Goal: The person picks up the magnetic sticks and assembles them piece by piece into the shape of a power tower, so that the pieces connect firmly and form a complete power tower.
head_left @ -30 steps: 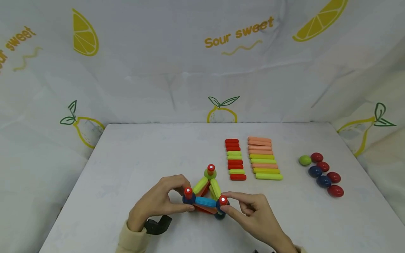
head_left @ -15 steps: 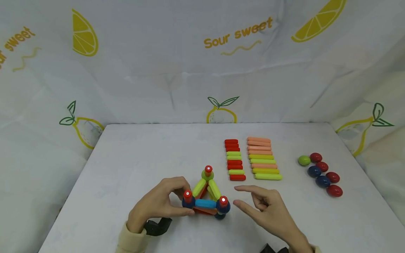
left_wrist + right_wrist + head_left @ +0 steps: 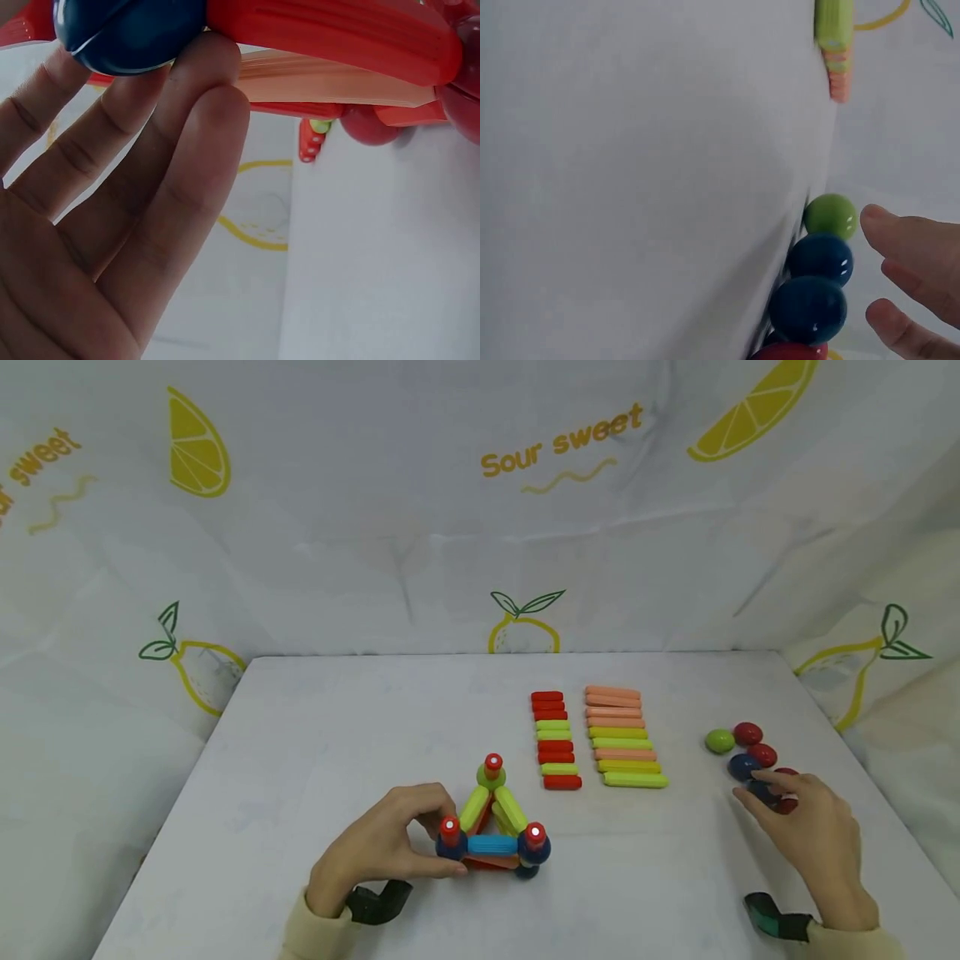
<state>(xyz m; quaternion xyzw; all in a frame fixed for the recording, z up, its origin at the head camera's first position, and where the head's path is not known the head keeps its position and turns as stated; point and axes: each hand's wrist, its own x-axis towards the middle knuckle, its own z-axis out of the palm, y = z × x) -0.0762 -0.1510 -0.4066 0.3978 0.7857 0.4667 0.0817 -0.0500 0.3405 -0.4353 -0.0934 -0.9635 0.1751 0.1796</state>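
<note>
My left hand (image 3: pixel 382 839) grips a ball-and-stick building model (image 3: pixel 492 846) at its left front corner, thumb in front and fingers behind. The model has a triangular top with green sticks, a blue stick, and red sticks standing up from its three corner balls. Up close in the left wrist view, my fingertips touch a dark blue ball (image 3: pixel 131 34) beside a red stick (image 3: pixel 337 41). On the right, my right hand (image 3: pixel 813 827) hovers at the loose balls, thumb and forefinger spread on either side of a dark blue ball (image 3: pixel 808 309); a gap shows between fingertips and ball.
Short red and green sticks (image 3: pixel 556 747) lie in a column behind the model. Beside them is a column of longer peach, yellow and green sticks (image 3: pixel 621 743). A green ball (image 3: pixel 720 742), another blue ball (image 3: pixel 743 767) and several red balls (image 3: pixel 747 733) sit at the right.
My right hand has let go of the model's right front corner and moved right to the loose balls. My left hand keeps its grip; the model has shifted only slightly.
</note>
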